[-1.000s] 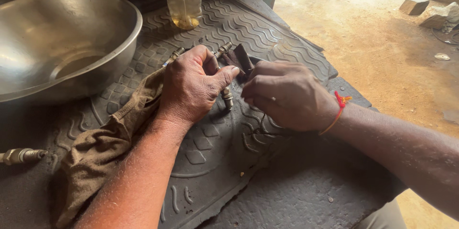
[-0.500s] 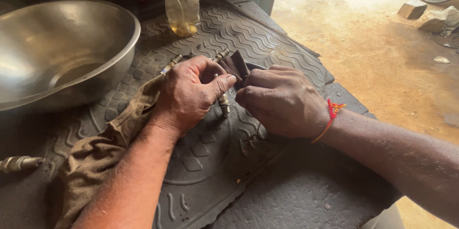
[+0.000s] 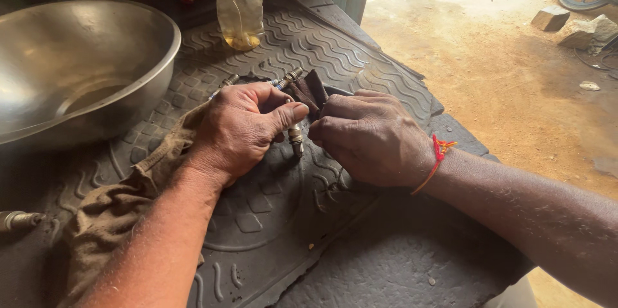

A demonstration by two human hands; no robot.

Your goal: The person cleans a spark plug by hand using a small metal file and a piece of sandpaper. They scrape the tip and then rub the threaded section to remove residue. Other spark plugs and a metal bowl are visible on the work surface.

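Gripping spark plug [image 3: 295,134], left hand [image 3: 241,129] closed.

Two hands [image 3: 241,129]; one bowl [image 3: 77,66]; one bottle [image 3: 239,2]

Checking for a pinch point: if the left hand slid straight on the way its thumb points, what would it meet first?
Probably the right hand. The left hand points rightward across the rubber mat, holding a spark plug; the right hand's knuckles lie directly beyond, nearly touching.
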